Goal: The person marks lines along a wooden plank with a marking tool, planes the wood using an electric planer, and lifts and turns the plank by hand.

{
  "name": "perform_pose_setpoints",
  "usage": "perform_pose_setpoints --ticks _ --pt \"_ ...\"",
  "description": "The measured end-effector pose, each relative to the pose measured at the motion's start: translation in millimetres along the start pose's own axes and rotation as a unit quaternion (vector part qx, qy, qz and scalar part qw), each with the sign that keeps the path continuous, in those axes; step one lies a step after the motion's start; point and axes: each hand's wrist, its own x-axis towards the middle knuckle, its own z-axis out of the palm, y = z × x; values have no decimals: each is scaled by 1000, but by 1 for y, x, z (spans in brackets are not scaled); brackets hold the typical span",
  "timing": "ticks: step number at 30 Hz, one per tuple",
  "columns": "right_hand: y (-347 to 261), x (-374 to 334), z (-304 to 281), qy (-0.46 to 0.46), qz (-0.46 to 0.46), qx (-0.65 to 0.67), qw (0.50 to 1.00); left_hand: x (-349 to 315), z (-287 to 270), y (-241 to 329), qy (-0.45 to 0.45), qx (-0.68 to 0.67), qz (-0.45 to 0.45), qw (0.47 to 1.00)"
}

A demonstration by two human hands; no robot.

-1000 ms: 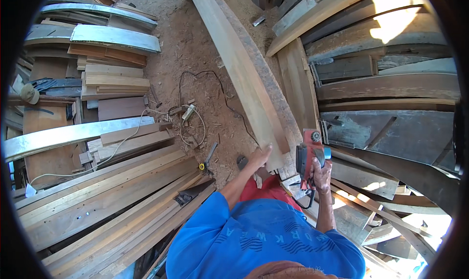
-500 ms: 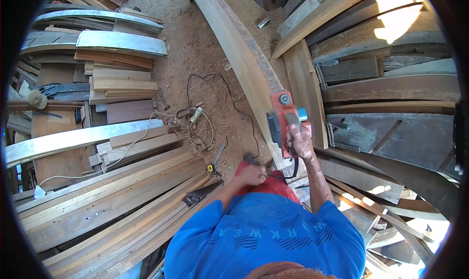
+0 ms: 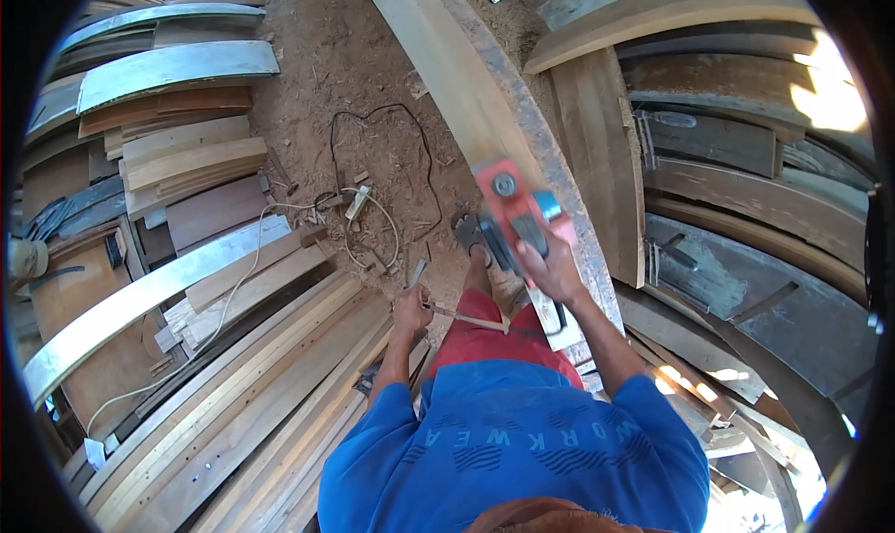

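Note:
My right hand (image 3: 552, 270) is wrapped round the handle of a red electric planer (image 3: 508, 197). The planer is over the near part of a long pale wooden board (image 3: 447, 81), at a slant. My left hand (image 3: 410, 311) is closed out to the left, above the ground beside the stacked planks. From it a taut cord (image 3: 469, 320), light-coloured along this stretch, runs across my red shorts to the dark cable at the planer's rear. The board lies along a stained grey bench or beam (image 3: 524, 99).
Stacked planks (image 3: 280, 346) fill the left, with more timber (image 3: 746, 169) at the right. A white socket block (image 3: 356, 203) with looped cords lies on the dirt floor. A hammer-like tool (image 3: 416, 272) shows just beyond my left hand. My sandalled foot (image 3: 469, 235) stands beside the board.
My left hand has swung left from in front of my shorts, drawing the cord out straight. The planer has shifted slightly left in view and tilted. My foot has come into sight.

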Motion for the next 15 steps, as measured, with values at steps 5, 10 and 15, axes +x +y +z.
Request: perform_pose_setpoints --ticks 5,10,15 --pt "-69 159 19 -3 10 -39 999 15 -8 -29 16 -57 -74 996" --pt "-107 327 21 -35 -21 -25 999 38 -38 2 65 -106 -66 990" --pt "-118 338 11 -46 19 43 998 51 -54 8 83 -141 -75 984"
